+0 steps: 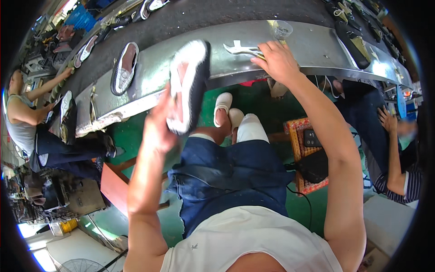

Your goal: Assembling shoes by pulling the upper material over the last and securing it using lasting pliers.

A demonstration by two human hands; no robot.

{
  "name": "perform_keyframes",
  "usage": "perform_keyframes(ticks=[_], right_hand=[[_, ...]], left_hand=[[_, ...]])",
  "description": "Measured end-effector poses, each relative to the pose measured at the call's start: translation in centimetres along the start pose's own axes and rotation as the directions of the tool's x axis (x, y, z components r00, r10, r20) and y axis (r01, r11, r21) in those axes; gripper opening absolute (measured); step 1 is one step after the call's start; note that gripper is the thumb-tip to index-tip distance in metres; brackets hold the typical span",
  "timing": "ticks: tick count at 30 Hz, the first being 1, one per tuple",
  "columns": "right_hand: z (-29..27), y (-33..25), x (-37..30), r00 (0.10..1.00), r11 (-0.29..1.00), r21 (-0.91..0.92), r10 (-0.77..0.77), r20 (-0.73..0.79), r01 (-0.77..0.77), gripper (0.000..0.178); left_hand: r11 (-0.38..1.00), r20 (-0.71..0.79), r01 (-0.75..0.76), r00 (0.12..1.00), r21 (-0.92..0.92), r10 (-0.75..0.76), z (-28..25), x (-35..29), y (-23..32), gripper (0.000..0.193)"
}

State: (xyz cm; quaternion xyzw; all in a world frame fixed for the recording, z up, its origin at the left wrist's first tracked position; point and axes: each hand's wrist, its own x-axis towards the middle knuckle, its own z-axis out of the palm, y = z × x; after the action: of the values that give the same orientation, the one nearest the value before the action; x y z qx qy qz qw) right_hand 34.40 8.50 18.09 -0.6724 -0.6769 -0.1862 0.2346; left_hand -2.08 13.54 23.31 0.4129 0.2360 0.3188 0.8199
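My left hand (161,122) grips a shoe (199,81) by its side, holding it up in front of the bench edge. The shoe has a white rim, a dark side and a pinkish inside, and it looks slightly blurred. On the metal bench top (226,34), my right hand (278,61) is closed over the handles of a pair of pliers (244,50), whose metal jaws point left. Parts of the handles are hidden under my fingers. Just beyond that hand stands a small clear plastic cup (282,29) with small dark bits inside.
Another shoe (124,68) rests on the bench to the left, and a dark shoe (351,43) lies at the right. Behind runs a dark belt (190,16) with more shoes. Co-workers sit at left (27,113) and right (398,167). A patterned stool (294,131) stands beside my legs.
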Motion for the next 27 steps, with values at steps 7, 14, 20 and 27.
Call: perform_keyframes(ticks=[7,14,20,27], right_hand=[[1.6,0.9,1.6,0.993,0.99,0.128,0.068,-0.095,-0.056,0.034],[1.2,0.8,2.0,0.994,0.981,0.181,0.077,-0.073,-0.063,0.033],[1.4,1.4,1.7,0.993,0.983,0.179,0.067,-0.102,-0.048,0.034],[1.7,1.2,1.5,0.993,0.985,0.162,0.075,-0.094,-0.059,0.035]], left_hand=[[0.788,-0.305,0.184,0.952,0.587,0.004,-3.9,25.8,14.4,0.068],[-0.911,0.361,-0.046,0.925,0.411,0.116,-8.0,34.5,10.0,0.043],[-0.632,0.199,-0.006,0.952,0.775,0.235,-11.2,32.9,13.7,0.048],[-0.182,-0.359,0.382,0.921,0.906,0.15,-22.9,24.1,21.9,0.071]])
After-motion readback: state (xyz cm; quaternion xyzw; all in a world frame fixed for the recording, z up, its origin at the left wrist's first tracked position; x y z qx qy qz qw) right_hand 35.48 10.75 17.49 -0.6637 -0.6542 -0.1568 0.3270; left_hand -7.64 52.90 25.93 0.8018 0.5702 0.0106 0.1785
